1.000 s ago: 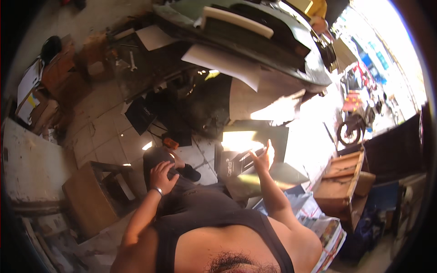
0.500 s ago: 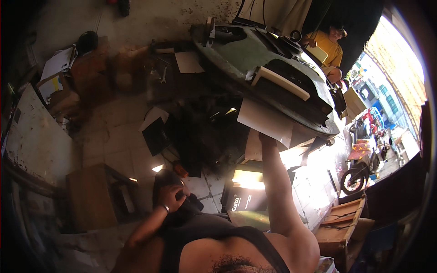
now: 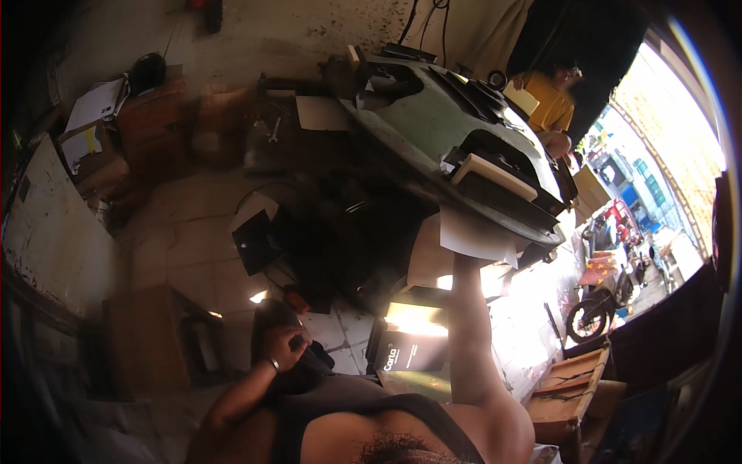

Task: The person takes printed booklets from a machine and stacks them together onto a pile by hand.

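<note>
Evidently the person's right forearm [image 3: 470,332] was stretched far forward because the machine's table [image 3: 433,116] stood well beyond the knees. A pale sheet [image 3: 473,238] jutted over the near edge of that table, toward its right corner, and hid the right hand; whether the fingers gripped it or lay open underneath could not be told. The overhang probably made the sheet easy to get at from below. The left hand [image 3: 290,346] rested at the left knee, its fingers curled in, perhaps as a prop for the body; whether they closed on anything was unclear. Just behind the sheet, a pale stack [image 3: 495,176] sat by the table's near edge, likely placed there for easy reach. Below that edge a black box [image 3: 410,353] stood beside the forearm, its printed face up. Past the table's right end, a co-worker [image 3: 553,112] in yellow had a pale board [image 3: 522,99] at hand. A wrench [image 3: 275,130] lay on a dark bench [image 3: 261,158] at the left, presumably parked out of the way.
</note>
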A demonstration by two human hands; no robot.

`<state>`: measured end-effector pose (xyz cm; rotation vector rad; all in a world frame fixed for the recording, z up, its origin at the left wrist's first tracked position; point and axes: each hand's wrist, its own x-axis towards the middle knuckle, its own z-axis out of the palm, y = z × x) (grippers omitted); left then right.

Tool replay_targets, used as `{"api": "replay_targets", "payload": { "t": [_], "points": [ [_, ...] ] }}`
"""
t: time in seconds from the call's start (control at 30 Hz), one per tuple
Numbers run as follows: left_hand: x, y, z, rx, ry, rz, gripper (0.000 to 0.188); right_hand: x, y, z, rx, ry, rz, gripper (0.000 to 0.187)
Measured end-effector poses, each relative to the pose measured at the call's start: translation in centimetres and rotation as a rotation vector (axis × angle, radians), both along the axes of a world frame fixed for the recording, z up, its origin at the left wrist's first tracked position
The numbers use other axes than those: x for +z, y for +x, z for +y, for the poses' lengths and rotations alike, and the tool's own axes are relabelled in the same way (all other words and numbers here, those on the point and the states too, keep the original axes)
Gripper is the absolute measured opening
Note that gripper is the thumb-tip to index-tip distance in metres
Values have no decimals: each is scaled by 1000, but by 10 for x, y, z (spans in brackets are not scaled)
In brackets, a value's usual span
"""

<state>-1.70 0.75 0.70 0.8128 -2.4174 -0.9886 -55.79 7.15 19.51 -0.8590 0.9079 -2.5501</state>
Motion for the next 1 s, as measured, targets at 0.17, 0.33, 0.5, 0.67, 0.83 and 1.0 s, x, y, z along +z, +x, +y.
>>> {"api": "replay_targets", "payload": {
  "t": [0.17, 0.33, 0.5, 0.67, 0.83, 1.0],
  "points": [
    [3, 3, 1, 16, 2, 25, 31, -5, -17, 12, -41, 45, 38, 51],
    [3, 4, 1, -7, -15, -11, 30, -38, -40, 30, -186, 325, 256, 51],
    [4, -1, -2, -19, -82, 26, 29, -95, -40, 84, -825, 1270, 770, 46],
    [10, -6, -3, -33, -67, 6, 30, -110, 15, 129, -340, 209, -891, 5],
    [1, 0, -5, -58, -44, 29, 30, -72, 97, 167, -400, 854, -482, 19],
    [1, 0, -4, -88, -49, -10, 32, -42, 120, 220, -236, 1371, 394, 32]
  ]
}}
